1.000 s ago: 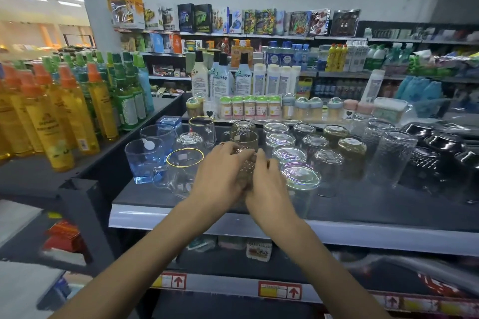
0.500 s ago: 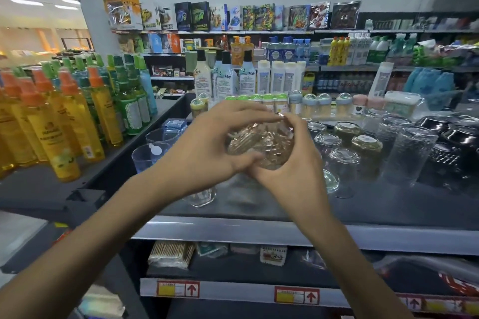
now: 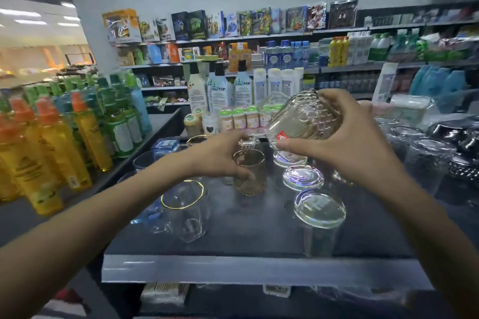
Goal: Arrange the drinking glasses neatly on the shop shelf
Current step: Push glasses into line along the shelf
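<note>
Two glasses: my right hand (image 3: pixel 344 147) clasps the tilted textured glass (image 3: pixel 303 116) above the shelf (image 3: pixel 259 267); my left hand (image 3: pixel 217 158) grips the standing amber glass (image 3: pixel 250 181).

Only open spot was bare shelf (image 3: pixel 248 230) front-middle, between the gold-rimmed glass (image 3: pixel 182 208) and the upturned tumbler (image 3: pixel 320 217).

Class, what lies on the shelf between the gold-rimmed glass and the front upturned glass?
Head view: only bare shelf between gold-rimmed glass and upturned glass.
</note>
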A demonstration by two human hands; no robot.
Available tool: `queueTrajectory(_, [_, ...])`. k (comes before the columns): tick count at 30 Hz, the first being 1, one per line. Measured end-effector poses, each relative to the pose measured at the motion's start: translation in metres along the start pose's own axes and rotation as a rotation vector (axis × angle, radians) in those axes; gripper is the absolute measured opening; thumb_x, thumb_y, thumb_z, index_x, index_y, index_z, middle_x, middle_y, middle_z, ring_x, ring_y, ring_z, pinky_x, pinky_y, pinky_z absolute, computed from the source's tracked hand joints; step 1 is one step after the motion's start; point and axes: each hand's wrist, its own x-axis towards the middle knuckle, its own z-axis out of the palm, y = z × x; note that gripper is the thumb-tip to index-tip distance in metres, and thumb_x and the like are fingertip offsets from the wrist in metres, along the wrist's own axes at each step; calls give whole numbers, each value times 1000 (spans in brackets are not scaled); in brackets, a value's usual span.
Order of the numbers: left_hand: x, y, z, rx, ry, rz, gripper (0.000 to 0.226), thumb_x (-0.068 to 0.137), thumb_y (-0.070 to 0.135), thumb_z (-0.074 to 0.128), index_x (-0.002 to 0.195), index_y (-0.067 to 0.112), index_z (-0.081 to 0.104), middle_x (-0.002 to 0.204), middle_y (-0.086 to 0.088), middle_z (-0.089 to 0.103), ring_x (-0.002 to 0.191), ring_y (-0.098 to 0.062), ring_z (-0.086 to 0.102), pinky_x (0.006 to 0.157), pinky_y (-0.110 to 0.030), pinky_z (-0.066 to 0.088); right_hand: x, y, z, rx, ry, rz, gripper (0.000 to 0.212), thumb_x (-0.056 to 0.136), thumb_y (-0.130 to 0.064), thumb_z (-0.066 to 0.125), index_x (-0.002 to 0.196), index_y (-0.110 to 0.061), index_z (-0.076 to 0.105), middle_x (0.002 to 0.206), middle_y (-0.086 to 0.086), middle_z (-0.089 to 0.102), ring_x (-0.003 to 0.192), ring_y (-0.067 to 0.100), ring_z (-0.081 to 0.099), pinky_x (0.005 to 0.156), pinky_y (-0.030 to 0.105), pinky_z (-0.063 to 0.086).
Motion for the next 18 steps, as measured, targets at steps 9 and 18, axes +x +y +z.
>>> queueTrajectory(9, [22, -4, 38, -50, -107, -355, 75, 68, 50, 91, 120, 16, 50, 100, 6, 62, 86, -15, 62, 73, -31, 51, 89, -11, -13, -164, -534, -38, 114, 47, -46, 99, 145, -24, 46, 135, -4, 60, 103, 12, 66, 81, 32, 60])
queueTrajectory(18, [25, -13, 41, -477, -171, -494, 75, 71, 12, 94, 129, 19, 46, 84, 3, 69, 60, -8, 64, 52, -22, 54, 127, -17, -3, -116, -638, -97, 116, 54, -38, 98, 153, -15, 41, 133, 0, 53, 99, 12, 62, 65, 28, 64])
